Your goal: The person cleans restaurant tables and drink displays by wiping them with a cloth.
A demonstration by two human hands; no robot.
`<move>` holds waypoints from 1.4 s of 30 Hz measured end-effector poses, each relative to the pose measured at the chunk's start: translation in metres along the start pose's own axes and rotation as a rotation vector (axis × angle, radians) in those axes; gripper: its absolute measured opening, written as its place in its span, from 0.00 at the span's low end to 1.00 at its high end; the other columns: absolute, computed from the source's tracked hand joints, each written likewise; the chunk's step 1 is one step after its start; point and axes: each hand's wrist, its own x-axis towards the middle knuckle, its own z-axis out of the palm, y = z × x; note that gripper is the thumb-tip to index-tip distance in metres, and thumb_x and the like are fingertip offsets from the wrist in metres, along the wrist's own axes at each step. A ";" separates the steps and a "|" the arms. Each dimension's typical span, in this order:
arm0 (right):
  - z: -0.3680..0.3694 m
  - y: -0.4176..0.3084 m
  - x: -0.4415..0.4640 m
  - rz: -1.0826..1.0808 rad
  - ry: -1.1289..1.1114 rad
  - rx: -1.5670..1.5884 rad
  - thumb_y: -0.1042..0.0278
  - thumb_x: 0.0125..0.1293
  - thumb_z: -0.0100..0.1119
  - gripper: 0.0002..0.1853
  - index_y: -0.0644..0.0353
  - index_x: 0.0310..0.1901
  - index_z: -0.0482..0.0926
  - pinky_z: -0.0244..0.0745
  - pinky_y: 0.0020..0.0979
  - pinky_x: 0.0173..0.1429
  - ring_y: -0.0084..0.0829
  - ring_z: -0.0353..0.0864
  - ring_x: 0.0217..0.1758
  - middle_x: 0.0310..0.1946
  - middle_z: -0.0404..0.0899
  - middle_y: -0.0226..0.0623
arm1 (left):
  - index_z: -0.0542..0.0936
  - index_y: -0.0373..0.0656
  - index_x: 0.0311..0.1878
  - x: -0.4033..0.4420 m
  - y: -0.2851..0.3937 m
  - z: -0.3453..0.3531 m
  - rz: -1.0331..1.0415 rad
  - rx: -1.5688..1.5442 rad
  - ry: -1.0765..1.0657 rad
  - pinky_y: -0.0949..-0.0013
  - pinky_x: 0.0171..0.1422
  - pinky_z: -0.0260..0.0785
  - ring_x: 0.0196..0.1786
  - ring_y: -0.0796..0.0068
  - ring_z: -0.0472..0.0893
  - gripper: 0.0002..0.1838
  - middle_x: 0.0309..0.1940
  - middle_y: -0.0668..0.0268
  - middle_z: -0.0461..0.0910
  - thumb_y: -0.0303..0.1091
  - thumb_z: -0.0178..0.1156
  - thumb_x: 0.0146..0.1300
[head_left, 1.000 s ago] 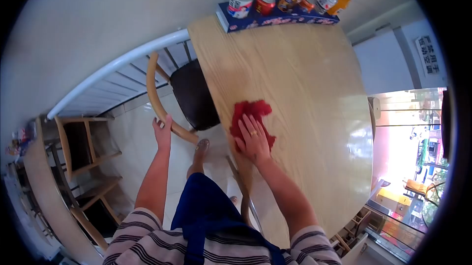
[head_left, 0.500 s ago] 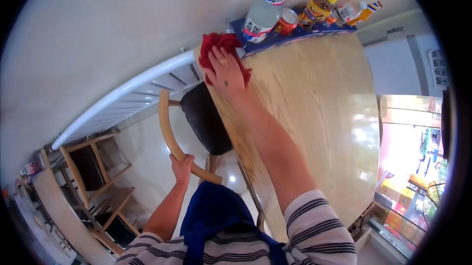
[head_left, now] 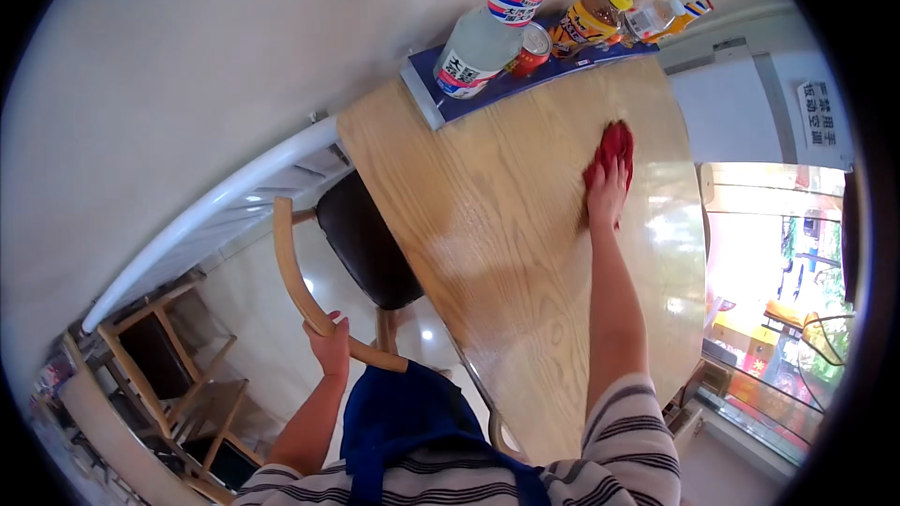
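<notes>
My right hand (head_left: 608, 195) presses a crumpled red cloth (head_left: 615, 145) against the wooden tabletop (head_left: 506, 206), toward its right side. The fingers lie over the cloth and part of it bunches out ahead of them. Below the table's left edge, my left hand (head_left: 329, 347) is closed around the curved wooden backrest (head_left: 298, 286) of a chair. That chair's dark padded seat (head_left: 366, 243) is partly beneath the tabletop.
A blue display box (head_left: 422, 84) at the table's far end bears a large clear bottle (head_left: 478, 42), a red can (head_left: 532, 48), a yellow-capped bottle (head_left: 591, 23) and other bottles. A white railing (head_left: 225, 196) runs along the wall. More chairs (head_left: 155, 356) stand at left.
My right hand has swept the red cloth from the far left corner beside the display box rightward across the tabletop. My left hand stays on the backrest. The view has shifted slightly.
</notes>
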 end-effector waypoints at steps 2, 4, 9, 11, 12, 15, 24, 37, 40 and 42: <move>0.022 -0.050 0.038 0.004 0.005 -0.136 0.54 0.66 0.43 0.24 0.63 0.58 0.67 0.59 0.43 0.64 0.49 0.63 0.61 0.60 0.65 0.48 | 0.60 0.37 0.50 -0.002 0.001 0.000 -0.002 -0.017 -0.014 0.73 0.40 0.68 0.35 0.75 0.74 0.25 0.42 0.60 0.77 0.24 0.60 0.51; 0.028 -0.121 0.039 -0.104 -0.040 -0.002 0.54 0.64 0.44 0.26 0.66 0.57 0.67 0.55 0.43 0.66 0.48 0.63 0.62 0.59 0.65 0.48 | 0.60 0.37 0.50 -0.003 0.008 -0.002 0.006 -0.029 -0.035 0.73 0.40 0.68 0.35 0.74 0.74 0.25 0.42 0.60 0.77 0.25 0.60 0.52; -0.012 -0.233 -0.066 -0.340 -0.126 0.224 0.57 0.63 0.47 0.29 0.72 0.60 0.63 0.48 0.43 0.70 0.51 0.53 0.69 0.64 0.57 0.54 | 0.61 0.36 0.51 -0.004 0.009 -0.003 0.021 -0.024 -0.043 0.72 0.42 0.68 0.37 0.73 0.75 0.24 0.43 0.60 0.76 0.26 0.60 0.52; -0.035 -0.259 -0.102 -0.488 -0.360 0.181 0.58 0.63 0.48 0.29 0.70 0.61 0.62 0.49 0.42 0.70 0.50 0.52 0.69 0.65 0.56 0.53 | 0.61 0.36 0.51 -0.005 0.015 -0.002 0.010 0.000 -0.029 0.71 0.43 0.68 0.38 0.72 0.75 0.24 0.43 0.60 0.76 0.26 0.60 0.52; -0.036 -0.267 -0.103 -0.498 -0.356 0.180 0.58 0.63 0.48 0.29 0.70 0.61 0.62 0.49 0.42 0.70 0.50 0.52 0.69 0.65 0.56 0.53 | 0.61 0.36 0.50 -0.005 0.016 -0.001 0.015 0.036 -0.022 0.72 0.44 0.68 0.39 0.73 0.75 0.24 0.44 0.59 0.76 0.26 0.60 0.52; -0.031 -0.286 -0.106 -0.616 -0.320 0.341 0.58 0.62 0.49 0.30 0.68 0.62 0.61 0.51 0.42 0.69 0.49 0.52 0.69 0.65 0.55 0.52 | 0.61 0.35 0.51 -0.005 0.018 -0.001 0.030 0.059 -0.010 0.72 0.44 0.68 0.40 0.72 0.75 0.25 0.46 0.58 0.76 0.26 0.61 0.52; 0.008 -0.359 -0.073 -0.692 -0.186 0.436 0.58 0.61 0.50 0.27 0.66 0.58 0.66 0.54 0.41 0.68 0.47 0.57 0.67 0.62 0.62 0.48 | 0.59 0.33 0.58 -0.002 0.017 -0.012 -0.013 0.201 -0.116 0.65 0.58 0.64 0.53 0.59 0.73 0.33 0.53 0.55 0.72 0.35 0.61 0.52; -0.107 -0.142 -0.231 -0.625 -0.447 0.519 0.57 0.60 0.52 0.19 0.57 0.51 0.75 0.50 0.40 0.70 0.39 0.59 0.67 0.60 0.67 0.37 | 0.56 0.34 0.64 -0.003 0.098 0.026 1.022 0.516 0.038 0.55 0.70 0.46 0.67 0.46 0.54 0.34 0.64 0.45 0.54 0.29 0.57 0.56; -0.101 -0.147 -0.202 -0.418 -0.392 0.419 0.58 0.61 0.51 0.20 0.58 0.52 0.74 0.50 0.39 0.70 0.40 0.59 0.67 0.60 0.66 0.38 | 0.59 0.34 0.63 -0.002 0.129 0.081 1.119 0.594 -0.120 0.54 0.70 0.48 0.66 0.46 0.56 0.31 0.64 0.46 0.56 0.28 0.56 0.57; -0.081 -0.156 -0.163 -0.330 -0.297 0.396 0.58 0.61 0.51 0.20 0.59 0.51 0.74 0.50 0.40 0.70 0.40 0.58 0.67 0.60 0.66 0.38 | 0.60 0.34 0.62 0.008 0.150 0.123 1.171 0.602 -0.210 0.54 0.70 0.48 0.67 0.46 0.56 0.30 0.64 0.47 0.56 0.28 0.56 0.57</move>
